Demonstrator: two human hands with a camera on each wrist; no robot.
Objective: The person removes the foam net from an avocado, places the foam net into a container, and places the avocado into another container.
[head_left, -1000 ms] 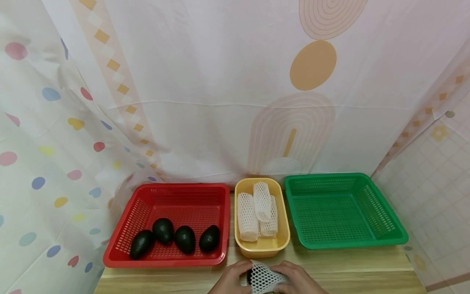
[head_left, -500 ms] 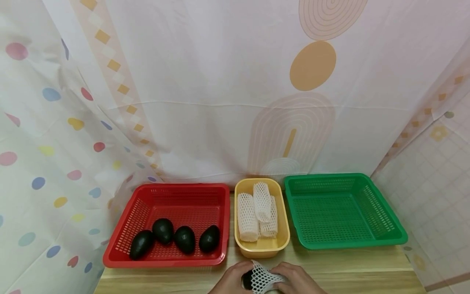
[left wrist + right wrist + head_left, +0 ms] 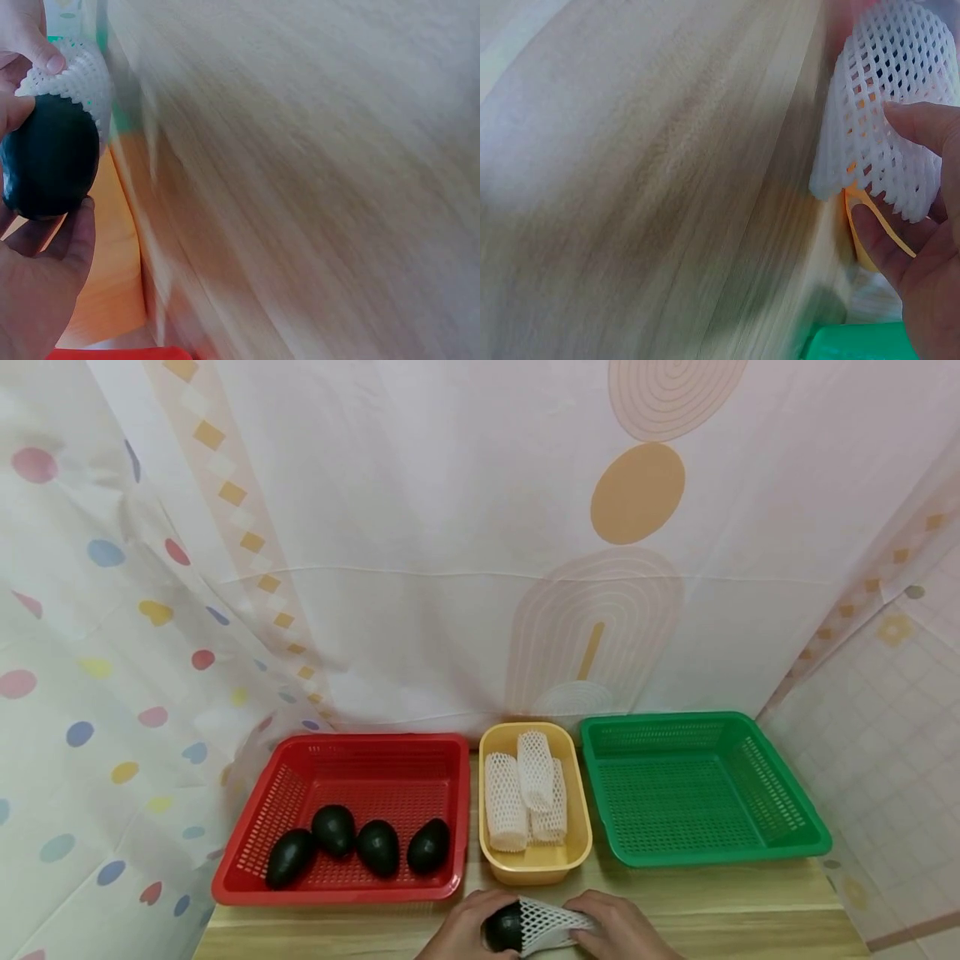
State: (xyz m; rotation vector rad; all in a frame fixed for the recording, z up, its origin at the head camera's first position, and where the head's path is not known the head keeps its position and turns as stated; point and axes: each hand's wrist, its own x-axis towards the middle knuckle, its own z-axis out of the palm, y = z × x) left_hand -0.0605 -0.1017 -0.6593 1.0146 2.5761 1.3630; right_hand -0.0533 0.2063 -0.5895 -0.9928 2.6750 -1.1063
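Note:
At the front edge of the head view, my left hand [image 3: 467, 932] grips a dark avocado [image 3: 503, 929] by its blunt end. A white foam net sleeve [image 3: 551, 924] covers the avocado's other end. My right hand [image 3: 624, 930] pinches the loose end of that sleeve between thumb and fingers. The left wrist view shows the avocado's bare, dark half [image 3: 52, 157] with left fingers around it. In the right wrist view the right thumb [image 3: 922, 124] lies on the mesh, and dark skin shows through its upper holes.
Several avocados lie in a red basket [image 3: 341, 894] at left. Behind the hands, a yellow bin [image 3: 536, 870] holds several foam net sleeves [image 3: 507, 802]. A green basket [image 3: 667, 802] stands at right on the wooden table [image 3: 720, 914]. Patterned curtains [image 3: 420, 568] hang behind.
More of the avocado's left end now shows outside the sleeve. The hands have moved slightly apart, and the sleeve is drawn out toward the right hand. Baskets and bin stay put.

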